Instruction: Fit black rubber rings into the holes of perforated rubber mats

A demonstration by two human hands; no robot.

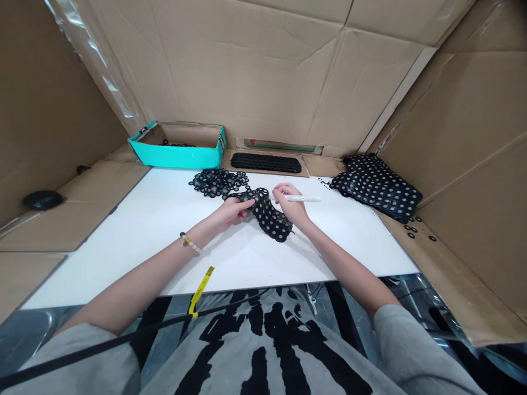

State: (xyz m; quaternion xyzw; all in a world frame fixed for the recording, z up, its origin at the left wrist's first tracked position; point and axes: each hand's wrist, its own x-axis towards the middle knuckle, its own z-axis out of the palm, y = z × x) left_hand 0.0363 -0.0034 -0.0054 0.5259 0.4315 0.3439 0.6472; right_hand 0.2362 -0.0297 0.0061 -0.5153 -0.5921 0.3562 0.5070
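My left hand [235, 212] pinches the upper left end of a black sheet of linked rings [272, 219], thumb on top. The sheet shows light round holes and drapes down to the right onto the white board. In my right hand [290, 202] is a slim white pen-like tool [307, 198], its rear end pointing right. Its tip is near the sheet's top edge, too small to make out; I cannot tell if it touches. A heap of loose black rings [216, 182] lies just beyond my left hand.
A turquoise-sided box [177, 156] with black rings inside stands at the back left. Behind the board [135, 230] lies a black ridged strip [265, 162]. A larger black ring sheet [381, 186] is bunched at right, near scattered rings [411, 229]. Cardboard walls [247, 71] enclose the back and sides.
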